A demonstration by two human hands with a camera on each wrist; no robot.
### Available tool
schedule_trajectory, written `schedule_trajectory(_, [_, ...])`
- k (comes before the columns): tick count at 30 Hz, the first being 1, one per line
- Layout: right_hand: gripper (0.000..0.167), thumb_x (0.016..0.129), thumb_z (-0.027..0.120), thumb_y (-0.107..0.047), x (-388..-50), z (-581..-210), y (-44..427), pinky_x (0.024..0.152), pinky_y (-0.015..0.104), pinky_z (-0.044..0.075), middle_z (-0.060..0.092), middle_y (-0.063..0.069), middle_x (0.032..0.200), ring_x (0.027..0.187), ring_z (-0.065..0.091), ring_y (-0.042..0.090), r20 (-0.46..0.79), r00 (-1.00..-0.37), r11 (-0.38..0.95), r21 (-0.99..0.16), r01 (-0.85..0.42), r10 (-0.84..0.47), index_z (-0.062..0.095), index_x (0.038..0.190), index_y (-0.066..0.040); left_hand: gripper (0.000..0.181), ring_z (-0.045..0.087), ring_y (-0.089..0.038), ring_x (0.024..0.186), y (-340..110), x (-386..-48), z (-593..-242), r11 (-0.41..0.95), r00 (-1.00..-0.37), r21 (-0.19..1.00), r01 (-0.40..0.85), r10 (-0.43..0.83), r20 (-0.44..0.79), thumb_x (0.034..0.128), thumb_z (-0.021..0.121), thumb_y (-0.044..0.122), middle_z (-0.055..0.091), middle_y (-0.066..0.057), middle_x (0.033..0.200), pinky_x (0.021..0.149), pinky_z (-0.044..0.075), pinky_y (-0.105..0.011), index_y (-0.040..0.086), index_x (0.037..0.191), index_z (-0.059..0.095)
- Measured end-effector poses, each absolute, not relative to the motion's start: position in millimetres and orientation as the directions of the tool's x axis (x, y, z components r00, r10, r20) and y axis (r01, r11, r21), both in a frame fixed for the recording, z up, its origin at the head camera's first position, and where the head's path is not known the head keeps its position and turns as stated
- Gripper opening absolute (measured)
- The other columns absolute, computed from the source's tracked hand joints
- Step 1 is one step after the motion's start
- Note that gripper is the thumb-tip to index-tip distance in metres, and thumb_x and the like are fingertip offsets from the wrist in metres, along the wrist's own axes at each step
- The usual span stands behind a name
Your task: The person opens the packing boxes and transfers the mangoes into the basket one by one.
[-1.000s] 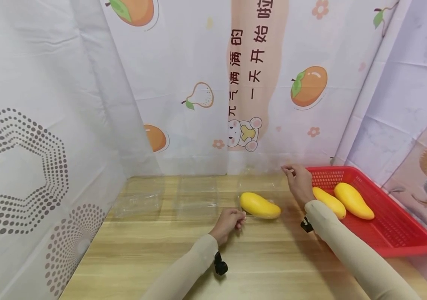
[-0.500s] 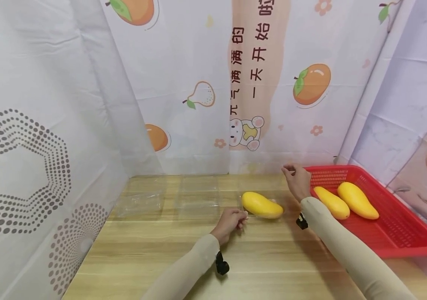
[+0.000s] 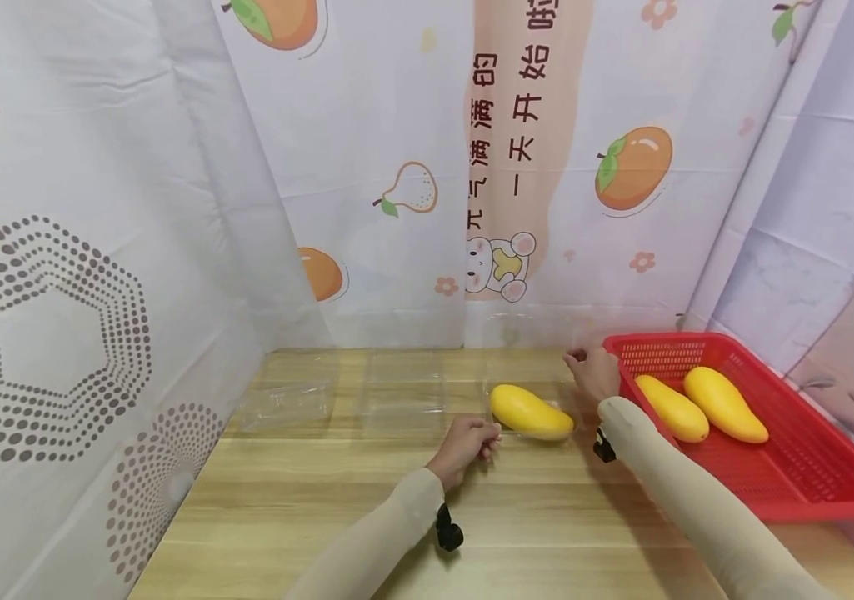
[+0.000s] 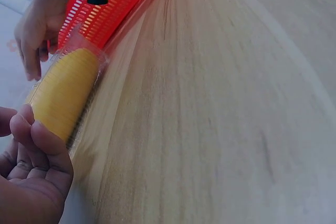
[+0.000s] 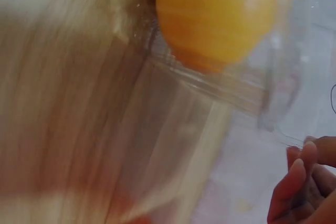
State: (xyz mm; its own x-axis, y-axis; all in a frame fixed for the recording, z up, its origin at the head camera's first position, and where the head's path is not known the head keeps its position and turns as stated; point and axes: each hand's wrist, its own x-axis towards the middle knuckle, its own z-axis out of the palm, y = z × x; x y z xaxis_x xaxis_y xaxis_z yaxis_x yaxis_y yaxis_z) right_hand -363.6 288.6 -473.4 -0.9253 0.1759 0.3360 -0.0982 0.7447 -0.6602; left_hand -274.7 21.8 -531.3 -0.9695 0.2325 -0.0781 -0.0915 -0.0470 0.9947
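Observation:
One yellow mango (image 3: pixel 531 412) lies in a clear plastic box (image 5: pixel 236 98) on the wooden table. Behind the fruit, the box's hinged clear lid (image 3: pixel 520 358) is raised; its outline is faint. At the near left corner, my left hand (image 3: pixel 467 446) pinches the box edge between thumb and fingertips. My right hand (image 3: pixel 595 372) is behind and right of the mango. The right wrist view shows its thumb and fingertips pinching a thin clear plastic edge, apparently the lid's.
Two more clear plastic boxes, one in the middle (image 3: pixel 404 392) and one at the left (image 3: pixel 287 404), stand along the table's back. A red basket (image 3: pixel 809 508) at the right holds two mangoes, one left (image 3: pixel 672 408) and one right (image 3: pixel 725 404). A printed curtain (image 3: pixel 389 275) hangs behind.
My right hand has dropped slightly. My left hand stays at the box corner, and the mango lies as before. The whole head view has shifted a little, placing everything further right.

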Motion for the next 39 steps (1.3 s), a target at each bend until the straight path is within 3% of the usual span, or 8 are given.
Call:
schedule_trajectory(8, [0.02, 0.098, 0.068, -0.017, -365.9, -483.6, 287.8, 0.084, 0.052, 0.053, 0.073, 0.019, 0.103, 0.092, 0.064, 0.035, 0.229, -0.951, 0.736, -0.677, 0.0, 0.21, 0.075, 0.107, -0.001, 0.023, 0.052, -0.007, 0.057, 20.4, -272.7, -531.8, -0.05, -0.968, 0.994, -0.097, 0.237, -0.083, 0.0979, 0.068, 0.011, 0.065, -0.007, 0.074, 0.052, 0.046, -0.017, -0.011, 0.092, 0.07])
schedule_trajectory(16, [0.027, 0.096, 0.067, -0.021, -364.4, -485.9, 287.0, 0.09, 0.057, 0.05, 0.072, 0.021, 0.108, 0.1, 0.064, 0.038, 0.188, -0.96, 0.75, -0.66, 0.035, 0.21, 0.076, 0.108, 0.002, 0.025, 0.052, -0.008, 0.058, 20.4, -271.8, -529.8, -0.059, -0.97, 0.993, -0.103, 0.225, -0.087, 0.0976, 0.069, 0.012, 0.065, -0.008, 0.075, 0.052, 0.046, -0.017, -0.012, 0.094, 0.07])
schedule_trajectory(31, [0.027, 0.097, 0.067, -0.021, -359.5, -486.3, 287.5, 0.089, 0.057, 0.052, 0.074, 0.021, 0.103, 0.097, 0.066, 0.04, 0.168, -0.972, 0.762, -0.647, 0.019, 0.166, 0.077, 0.105, 0.002, 0.027, 0.052, -0.008, 0.059, 19.2, -269.1, -529.9, -0.046, -0.968, 0.994, -0.103, 0.234, -0.09, 0.0989, 0.069, 0.015, 0.068, -0.01, 0.079, 0.053, 0.046, -0.018, -0.012, 0.096, 0.07])
schedule_trajectory(39, [0.03, 0.099, 0.065, -0.023, -360.5, -488.8, 292.0, 0.081, 0.055, 0.053, 0.074, 0.021, 0.101, 0.092, 0.067, 0.039, 0.149, -0.98, 0.787, -0.616, 0.013, 0.134, 0.077, 0.107, 0.003, 0.028, 0.053, -0.008, 0.058, 18.9, -268.9, -530.3, -0.062, -0.962, 0.991, -0.117, 0.255, -0.098, 0.0985, 0.069, 0.016, 0.067, -0.006, 0.076, 0.053, 0.048, -0.019, -0.013, 0.098, 0.071])
